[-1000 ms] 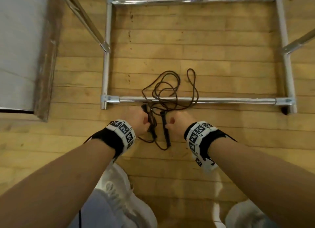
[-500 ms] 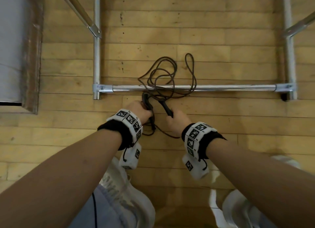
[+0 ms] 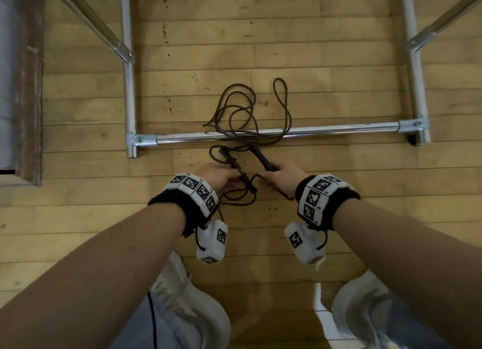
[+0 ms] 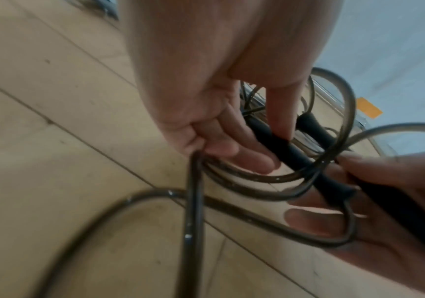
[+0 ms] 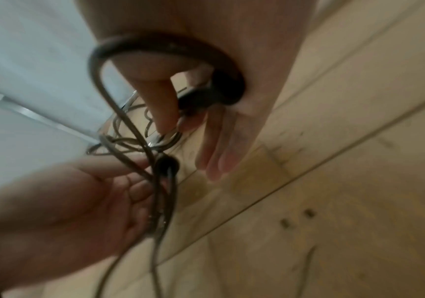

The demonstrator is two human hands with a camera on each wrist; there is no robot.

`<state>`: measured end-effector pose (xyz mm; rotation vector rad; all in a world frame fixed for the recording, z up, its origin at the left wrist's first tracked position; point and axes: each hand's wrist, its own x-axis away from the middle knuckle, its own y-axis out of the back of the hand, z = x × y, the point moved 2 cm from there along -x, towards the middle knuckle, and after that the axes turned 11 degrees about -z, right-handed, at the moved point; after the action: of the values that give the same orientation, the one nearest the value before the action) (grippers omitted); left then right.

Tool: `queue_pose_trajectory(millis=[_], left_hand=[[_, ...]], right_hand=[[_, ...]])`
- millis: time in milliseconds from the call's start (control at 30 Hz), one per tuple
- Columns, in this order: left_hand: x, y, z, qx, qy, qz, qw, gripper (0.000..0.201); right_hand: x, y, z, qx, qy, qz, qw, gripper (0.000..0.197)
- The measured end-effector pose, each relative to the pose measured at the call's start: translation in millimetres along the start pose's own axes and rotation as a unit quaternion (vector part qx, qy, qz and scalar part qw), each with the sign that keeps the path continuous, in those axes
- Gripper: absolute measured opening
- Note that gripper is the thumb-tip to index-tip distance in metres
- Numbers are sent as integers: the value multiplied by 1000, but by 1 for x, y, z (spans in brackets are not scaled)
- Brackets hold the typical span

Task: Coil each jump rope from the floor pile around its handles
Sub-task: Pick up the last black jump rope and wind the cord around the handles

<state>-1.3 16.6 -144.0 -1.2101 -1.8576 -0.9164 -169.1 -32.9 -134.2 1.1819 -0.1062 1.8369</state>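
We've got both handles off the floor now, and that's new: a second ago they stood nearly parallel, side by side. Now they cross in a V, tops splayed toward 11 and 1 o'clock, butts close together between our hands.

Our left hand (image 3: 217,178) pinches the left handle (image 3: 230,161) between thumb and fingers, and the wrist view also shows a strand of cord trapped under its curled fingers. Our right hand (image 3: 283,178) is wrapped round the right handle (image 3: 262,158), thumb pressing it, with the cord looping out of the butt end and back over the hand.

The hands have also come closer together than half a second ago, nearly touching at the middle of the scene.

The rope (image 3: 241,114) itself has hardly stirred. Its loops still lie on the floor (image 3: 339,88) at 12 o'clock from our hands, draped across the metal bar (image 3: 339,128), with one long loop reaching toward 1 o'clock. A smaller slack loop hangs below the hands at 6 o'clock.

What does it mean? We judge the pick-up is done and the handles are being brought together into one bundle, which has to come before any winding. No turn of cord is round them yet, so the coiling proper hasn't started. One thing to watch: the cord crossing that bar could snag as we draw it in.
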Motion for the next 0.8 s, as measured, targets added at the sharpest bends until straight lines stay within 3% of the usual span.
queue_pose_trajectory(millis=[200,267,333,433,533,600,667,800], left_hand=[[3,-3,4,2,12,89,996,16],[8,4,0,-40,9,82,996,13],[10,17,-10,-155,-39,40,986,12],[22,34,-41,-351,-177,-50,918,10],[57,33,-81,-393,-334,-117,848,5],[87,20,-108,-403,-414,-93,811,34],[121,5,-137,-433,-449,-56,780,57],[195,-2,-184,-469,-454,-29,757,32]], right_hand=[[0,1,8,-107,-29,64,992,23],[2,14,14,-4,-23,68,997,27],[4,29,21,147,4,56,988,29],[15,50,40,278,35,34,959,26],[42,71,70,342,96,-11,935,22],[66,84,93,341,163,-42,925,19],[96,98,119,345,234,-74,906,12],[169,129,167,373,323,-152,856,14]])
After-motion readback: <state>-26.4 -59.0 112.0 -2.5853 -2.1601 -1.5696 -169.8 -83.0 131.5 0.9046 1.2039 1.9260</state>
